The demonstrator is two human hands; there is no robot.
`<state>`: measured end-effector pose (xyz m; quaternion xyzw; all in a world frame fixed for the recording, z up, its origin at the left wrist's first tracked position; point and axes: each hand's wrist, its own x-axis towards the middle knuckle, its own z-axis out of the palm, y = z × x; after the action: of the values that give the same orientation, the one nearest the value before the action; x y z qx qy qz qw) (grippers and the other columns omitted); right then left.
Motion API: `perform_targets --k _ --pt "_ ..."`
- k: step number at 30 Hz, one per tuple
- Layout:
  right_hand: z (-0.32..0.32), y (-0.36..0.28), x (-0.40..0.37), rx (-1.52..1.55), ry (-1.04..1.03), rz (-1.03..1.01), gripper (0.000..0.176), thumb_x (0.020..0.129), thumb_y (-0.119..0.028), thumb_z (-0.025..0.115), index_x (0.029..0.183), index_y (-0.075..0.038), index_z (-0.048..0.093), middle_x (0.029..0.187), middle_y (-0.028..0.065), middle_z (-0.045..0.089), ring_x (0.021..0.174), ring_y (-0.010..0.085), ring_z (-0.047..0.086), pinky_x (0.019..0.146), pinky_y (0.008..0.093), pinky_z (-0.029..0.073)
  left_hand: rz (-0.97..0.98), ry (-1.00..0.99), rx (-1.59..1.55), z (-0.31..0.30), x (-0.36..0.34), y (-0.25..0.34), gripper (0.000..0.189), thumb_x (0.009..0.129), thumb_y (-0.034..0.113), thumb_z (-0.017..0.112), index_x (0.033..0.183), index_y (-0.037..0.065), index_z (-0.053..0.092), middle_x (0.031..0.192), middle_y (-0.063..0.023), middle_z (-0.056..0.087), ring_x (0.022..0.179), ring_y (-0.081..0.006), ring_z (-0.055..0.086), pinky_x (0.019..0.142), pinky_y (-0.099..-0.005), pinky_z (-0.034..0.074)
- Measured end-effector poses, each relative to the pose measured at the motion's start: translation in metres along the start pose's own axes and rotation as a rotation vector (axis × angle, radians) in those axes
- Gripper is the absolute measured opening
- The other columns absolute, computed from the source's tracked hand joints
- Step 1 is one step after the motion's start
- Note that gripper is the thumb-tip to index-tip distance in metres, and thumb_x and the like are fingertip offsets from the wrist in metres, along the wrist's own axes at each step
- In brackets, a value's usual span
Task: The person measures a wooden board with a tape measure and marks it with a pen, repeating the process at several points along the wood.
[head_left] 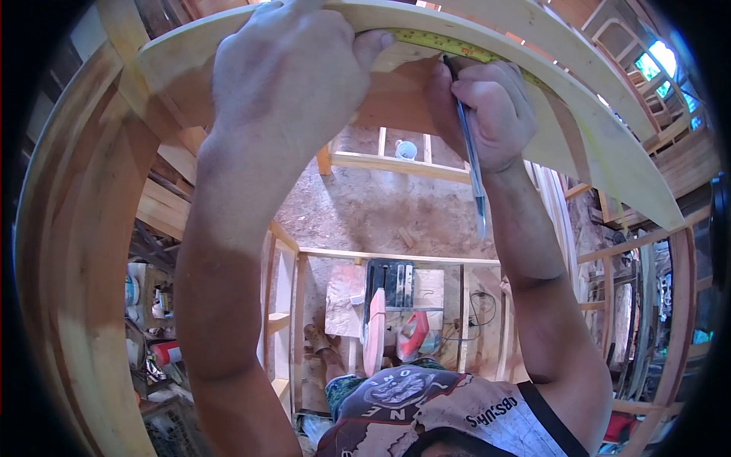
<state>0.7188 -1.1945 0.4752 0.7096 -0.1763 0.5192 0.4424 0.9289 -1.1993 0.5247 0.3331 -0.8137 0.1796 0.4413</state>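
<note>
Across the top of the head view runs a pale wooden board (624,164) with a curved edge. A yellow tape measure (434,39) lies along it, and its blade trails down to the right. My left hand (285,76) is closed at the board's upper edge, its thumb pressing on the tape; the other fingertips are mostly hidden. In my right hand (495,107) a slim, clear-barrelled pen (470,152) is pinched, its dark tip up at the tape's lower edge. The right knuckles sit close under the tape.
Wooden framing surrounds me, with a curved wooden side (84,251) at the left and a rail (396,257) below. Lower down are a table saw (390,278) and a red object (413,335). A white bucket (406,150) stands on the dirt floor.
</note>
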Motion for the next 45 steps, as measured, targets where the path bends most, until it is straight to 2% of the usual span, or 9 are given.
perform_targets --k 18,21,23,33,35,38,40,43,45 --pt "-0.003 -0.003 0.002 -0.002 -0.034 0.025 0.032 0.072 0.010 0.075 0.070 -0.009 0.049 0.062 0.0029 0.053 0.052 0.0208 0.053 0.053 0.0332 0.039 -0.061 -0.145 0.114 -0.003 0.002 -0.002 0.039 0.091 0.036 0.065 0.074 0.002 0.075 0.103 -0.0136 0.062 0.094 -0.0302 0.066 0.083 -0.0439 0.052" --pt "-0.001 -0.004 0.004 -0.027 -0.012 0.040 0.032 0.072 0.010 0.074 0.070 -0.009 0.049 0.062 0.0032 0.053 0.053 0.0209 0.054 0.053 0.0326 0.039 -0.080 -0.194 0.071 -0.002 0.001 -0.003 0.037 0.092 0.036 0.065 0.078 0.005 0.076 0.104 -0.0134 0.061 0.096 -0.0313 0.065 0.085 -0.0429 0.052" --pt "-0.002 -0.006 0.006 -0.006 -0.025 0.037 0.033 0.072 0.010 0.074 0.069 -0.009 0.048 0.062 0.0032 0.052 0.053 0.0211 0.053 0.054 0.0322 0.039 -0.114 -0.118 0.152 0.006 -0.002 -0.007 0.046 0.097 0.049 0.059 0.094 0.008 0.079 0.115 -0.0079 0.062 0.103 -0.0280 0.066 0.088 -0.0453 0.053" --pt "-0.003 -0.007 0.008 0.014 -0.055 0.053 0.036 0.071 0.012 0.072 0.067 -0.010 0.044 0.062 0.0035 0.049 0.053 0.0220 0.050 0.053 0.0345 0.036 -0.076 -0.071 0.201 0.011 0.002 -0.009 0.047 0.096 0.046 0.060 0.080 0.005 0.076 0.105 -0.0062 0.060 0.089 -0.0262 0.067 0.076 -0.0403 0.056" --pt "-0.005 -0.006 0.007 -0.018 -0.078 0.032 0.036 0.071 0.010 0.073 0.066 -0.011 0.044 0.062 0.0036 0.049 0.053 0.0223 0.050 0.053 0.0346 0.037 -0.179 -0.291 0.173 0.003 0.005 -0.004 0.046 0.097 0.049 0.058 0.095 0.009 0.080 0.123 -0.0078 0.058 0.108 -0.0262 0.064 0.089 -0.0447 0.052" --pt "-0.008 -0.006 0.008 -0.024 -0.108 0.027 0.036 0.072 0.010 0.074 0.068 -0.009 0.044 0.062 0.0047 0.050 0.053 0.0230 0.050 0.052 0.0349 0.038 -0.113 -0.084 0.154 0.011 0.000 -0.010 0.046 0.096 0.046 0.061 0.083 0.006 0.077 0.110 -0.0064 0.060 0.094 -0.0287 0.067 0.081 -0.0441 0.055" --pt "-0.010 -0.006 0.009 0.001 -0.107 0.041 0.035 0.073 0.011 0.074 0.070 -0.008 0.045 0.061 0.0056 0.050 0.053 0.0233 0.051 0.052 0.0350 0.038 -0.130 -0.102 0.156 0.015 -0.001 -0.011 0.046 0.096 0.047 0.060 0.087 0.006 0.077 0.111 -0.0067 0.060 0.097 -0.0290 0.067 0.083 -0.0444 0.055" --pt "-0.023 -0.011 0.007 0.159 -0.156 0.167 0.030 0.076 0.007 0.075 0.073 -0.007 0.049 0.062 0.0055 0.051 0.053 0.0199 0.049 0.051 0.0334 0.038 -0.149 -0.130 0.155 0.013 0.002 -0.011 0.045 0.096 0.048 0.060 0.093 0.006 0.077 0.112 -0.0068 0.060 0.102 -0.0292 0.066 0.086 -0.0446 0.054" --pt "-0.038 -0.029 -0.003 0.270 -0.312 0.623 0.014 0.083 -0.004 0.070 0.078 -0.006 0.058 0.067 0.0063 0.056 0.059 0.0182 0.055 0.060 0.0324 0.044 -0.151 -0.146 0.146 0.013 0.003 -0.008 0.045 0.095 0.048 0.060 0.097 0.006 0.077 0.113 -0.0065 0.060 0.104 -0.0292 0.065 0.087 -0.0446 0.054"
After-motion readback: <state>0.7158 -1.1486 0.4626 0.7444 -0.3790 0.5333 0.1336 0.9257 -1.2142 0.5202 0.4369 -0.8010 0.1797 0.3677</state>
